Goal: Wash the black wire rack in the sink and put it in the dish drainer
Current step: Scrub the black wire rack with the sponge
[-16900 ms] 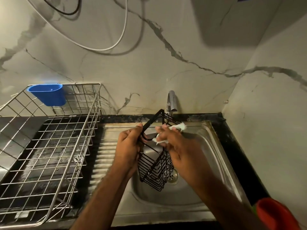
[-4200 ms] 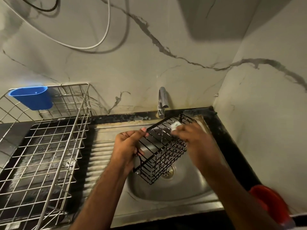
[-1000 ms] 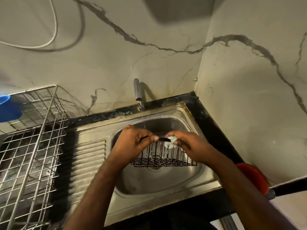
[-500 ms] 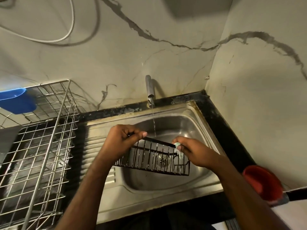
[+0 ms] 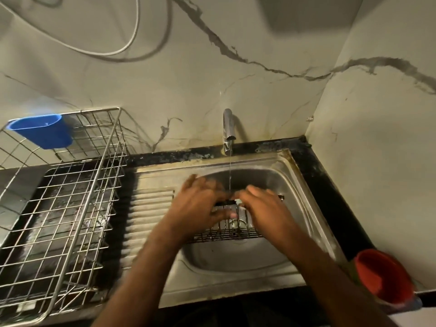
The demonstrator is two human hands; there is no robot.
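Black wire rack (image 5: 226,230) held over sink (image 5: 304,190) basin under thin tap (image 5: 228,125) stream; left hand (image 5: 198,206) fingers curled round its top bar, right hand (image 5: 262,208) gripping beside. Dish drainer (image 5: 70,208) well left.

Both hands blur, hiding most of the black wire rack (image 5: 226,233).

Dim, yellowish light; hands (image 5: 236,208) motion-blurred, perhaps wide-angle bending at edges
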